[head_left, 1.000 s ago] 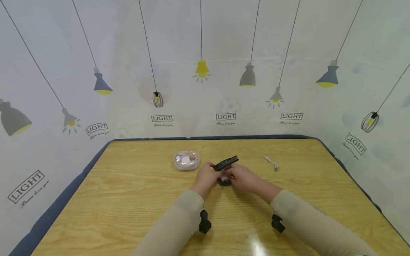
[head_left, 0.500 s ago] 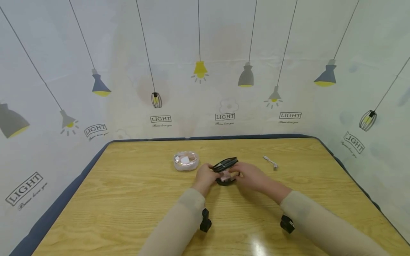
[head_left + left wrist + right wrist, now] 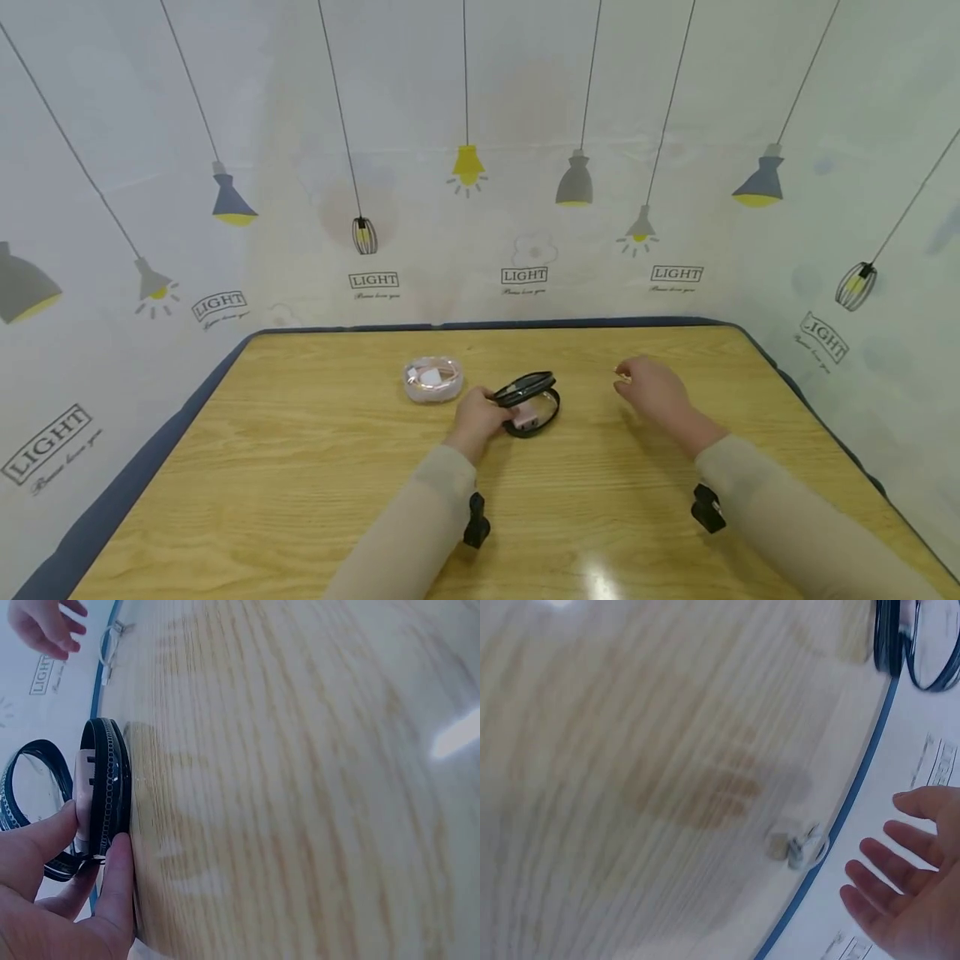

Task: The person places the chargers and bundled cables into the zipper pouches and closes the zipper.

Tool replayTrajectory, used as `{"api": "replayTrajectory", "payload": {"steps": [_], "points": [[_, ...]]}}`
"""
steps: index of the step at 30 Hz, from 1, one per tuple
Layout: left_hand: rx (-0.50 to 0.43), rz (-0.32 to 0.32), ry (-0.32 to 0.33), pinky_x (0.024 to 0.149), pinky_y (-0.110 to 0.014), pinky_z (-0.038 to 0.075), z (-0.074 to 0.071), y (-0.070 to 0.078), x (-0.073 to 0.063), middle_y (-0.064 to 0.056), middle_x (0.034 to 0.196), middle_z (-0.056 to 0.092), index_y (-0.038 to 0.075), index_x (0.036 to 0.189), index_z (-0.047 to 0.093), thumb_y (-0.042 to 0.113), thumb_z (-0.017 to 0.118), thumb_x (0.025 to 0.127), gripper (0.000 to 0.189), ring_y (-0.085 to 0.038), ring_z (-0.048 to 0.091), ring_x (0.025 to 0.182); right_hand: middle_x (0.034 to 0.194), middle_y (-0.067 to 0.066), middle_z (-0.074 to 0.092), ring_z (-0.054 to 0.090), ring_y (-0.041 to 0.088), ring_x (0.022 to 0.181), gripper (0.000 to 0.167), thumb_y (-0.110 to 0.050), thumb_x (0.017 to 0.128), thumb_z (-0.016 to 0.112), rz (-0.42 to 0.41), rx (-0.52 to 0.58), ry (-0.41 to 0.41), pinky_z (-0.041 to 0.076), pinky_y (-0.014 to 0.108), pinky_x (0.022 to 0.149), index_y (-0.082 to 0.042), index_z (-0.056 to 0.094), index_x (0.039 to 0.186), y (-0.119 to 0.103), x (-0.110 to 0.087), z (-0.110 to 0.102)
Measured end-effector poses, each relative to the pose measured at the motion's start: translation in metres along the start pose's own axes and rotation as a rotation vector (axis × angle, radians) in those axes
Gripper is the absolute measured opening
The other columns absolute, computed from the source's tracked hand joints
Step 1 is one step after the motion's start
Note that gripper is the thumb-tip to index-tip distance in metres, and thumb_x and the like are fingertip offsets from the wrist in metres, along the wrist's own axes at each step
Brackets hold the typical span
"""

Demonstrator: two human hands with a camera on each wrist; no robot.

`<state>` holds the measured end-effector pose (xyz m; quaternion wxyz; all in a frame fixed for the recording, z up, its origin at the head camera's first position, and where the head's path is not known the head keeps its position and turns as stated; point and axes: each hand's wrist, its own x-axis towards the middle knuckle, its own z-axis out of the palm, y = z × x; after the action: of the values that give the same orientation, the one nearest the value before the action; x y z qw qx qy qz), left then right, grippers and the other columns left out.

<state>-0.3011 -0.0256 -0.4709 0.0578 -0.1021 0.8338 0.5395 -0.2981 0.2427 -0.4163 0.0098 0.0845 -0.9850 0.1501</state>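
My left hand holds a small round black-edged zip case on the table, its lid raised. In the left wrist view, the thumb and fingers pinch the case's zipped rim. Inside stands a pale pink charger plug with dark slots, the thumb tip against it. My right hand is apart from the case, fingers spread in the right wrist view. A short white cable lies on the table near those fingers; in the head view the hand hides most of it.
A clear round case holding a pinkish cable and a white plug sits left of the black-edged case. The wooden table ends at a dark blue edge, with a lamp-print wall sheet behind.
My right hand has left the black-edged case and moved right, over to the white cable. My left hand keeps its hold on the case, whose inside now shows more.
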Motion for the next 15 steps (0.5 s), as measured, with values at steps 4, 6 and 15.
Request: {"api": "replayTrajectory", "payload": {"steps": [4, 6, 15], "points": [[-0.017, -0.011, -0.010, 0.068, -0.029, 0.055, 0.001, 0.001, 0.001, -0.016, 0.107, 0.062, -0.004, 0.115, 0.059, 0.009, 0.084, 0.077, 0.048, -0.023, 0.062, 0.085, 0.108, 0.023, 0.065, 0.064, 0.028, 0.083, 0.034, -0.015, 0.094, 0.061, 0.090, -0.004, -0.031, 0.053, 0.044, 0.070, 0.010, 0.062, 0.117, 0.014, 0.003, -0.006], [-0.022, -0.018, -0.011, 0.067, -0.029, 0.055, 0.001, 0.001, 0.001, -0.016, 0.107, 0.062, -0.004, 0.115, 0.059, 0.009, 0.084, 0.077, 0.047, -0.022, 0.062, 0.083, 0.107, 0.023, 0.065, 0.064, 0.029, 0.083, 0.035, -0.016, 0.095, 0.060, 0.142, -0.001, -0.064, 0.053, 0.045, 0.071, 0.010, 0.061, 0.118, 0.019, 0.004, -0.008], [-0.047, -0.034, -0.004, 0.064, -0.029, 0.055, 0.000, 0.003, -0.002, -0.017, 0.107, 0.061, -0.005, 0.117, 0.058, 0.007, 0.083, 0.078, 0.048, -0.021, 0.063, 0.076, 0.087, 0.014, 0.066, 0.053, 0.022, 0.067, 0.027, -0.016, 0.100, 0.053, 0.223, 0.091, -0.129, 0.045, 0.034, 0.058, 0.007, 0.067, 0.104, 0.036, 0.011, -0.005]]}}
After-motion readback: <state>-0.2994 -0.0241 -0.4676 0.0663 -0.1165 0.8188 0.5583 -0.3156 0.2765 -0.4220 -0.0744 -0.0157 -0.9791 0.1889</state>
